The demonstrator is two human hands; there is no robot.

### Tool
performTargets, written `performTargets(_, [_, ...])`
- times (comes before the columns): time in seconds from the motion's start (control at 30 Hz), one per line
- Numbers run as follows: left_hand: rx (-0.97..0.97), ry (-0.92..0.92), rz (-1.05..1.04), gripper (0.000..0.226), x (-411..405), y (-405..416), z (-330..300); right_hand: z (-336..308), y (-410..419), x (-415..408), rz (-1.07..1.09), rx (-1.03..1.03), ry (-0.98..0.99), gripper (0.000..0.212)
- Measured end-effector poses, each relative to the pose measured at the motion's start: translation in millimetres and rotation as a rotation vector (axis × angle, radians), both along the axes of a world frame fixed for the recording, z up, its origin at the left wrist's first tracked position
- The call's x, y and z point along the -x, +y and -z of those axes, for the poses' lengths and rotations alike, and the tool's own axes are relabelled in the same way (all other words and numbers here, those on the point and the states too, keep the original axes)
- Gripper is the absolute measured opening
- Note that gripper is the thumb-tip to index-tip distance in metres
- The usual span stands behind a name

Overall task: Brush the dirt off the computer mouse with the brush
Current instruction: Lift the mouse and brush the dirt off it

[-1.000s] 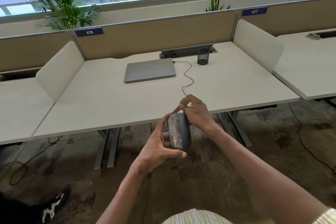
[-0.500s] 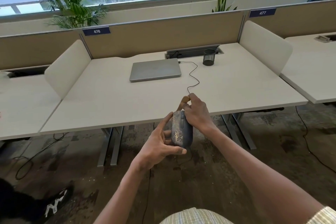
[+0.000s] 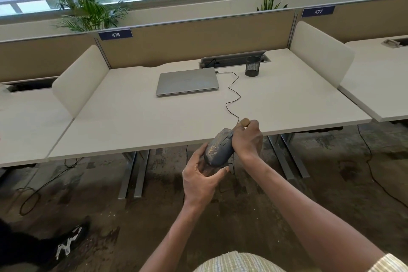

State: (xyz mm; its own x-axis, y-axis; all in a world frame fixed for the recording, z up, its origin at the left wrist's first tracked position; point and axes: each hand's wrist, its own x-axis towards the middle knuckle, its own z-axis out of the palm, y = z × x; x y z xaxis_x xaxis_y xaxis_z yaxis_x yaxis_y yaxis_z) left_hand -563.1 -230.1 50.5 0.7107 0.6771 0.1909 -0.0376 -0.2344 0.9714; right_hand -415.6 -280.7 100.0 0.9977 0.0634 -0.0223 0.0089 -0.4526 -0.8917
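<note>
Both hands work clear of the bench (image 3: 154, 121), over the floor, presumably so loosened dirt falls away from the bench. Left hand (image 3: 202, 180) cradles the mouse (image 3: 218, 149) from below, fingers curled round its rear end, grimy top turned up for access. Right hand (image 3: 247, 139) is closed round the brush (image 3: 244, 122); only the wooden handle end shows. Bristles are hidden against the mouse's front right side.

Brush mostly hidden in the right hand

Only the brush's (image 3: 244, 122) wooden handle end shows above the right hand (image 3: 246, 139); its bristles are hidden behind the fingers and the mouse (image 3: 219, 147), whose underside faces away, covered by the left hand (image 3: 202, 180).
</note>
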Motion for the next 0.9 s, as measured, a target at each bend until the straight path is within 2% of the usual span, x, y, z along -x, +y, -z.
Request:
performTargets(0.13, [-0.059, 0.004, -0.063, 0.084, -3.6, -7.4, 2.8, 4.0, -5.3, 0.5, 0.038, -0.021, 0.027, 0.024])
performTargets(0.43, [-0.044, -0.018, -0.111, 0.081, -8.5, -19.2, 9.7, 6.6, -13.3, 0.5, 0.092, -0.032, 0.041, 0.025])
performTargets(0.63, [0.046, -0.049, -0.110, 0.075, -6.2, -18.3, 13.7, 4.8, -13.5, 7.1, 0.104, -0.035, 0.046, 0.028])
performTargets(0.9, [0.209, -0.076, -0.027, 0.083, -3.3, -18.6, 11.1, 3.3, -16.0, 10.8, 0.107, -0.068, 0.059, 0.024])
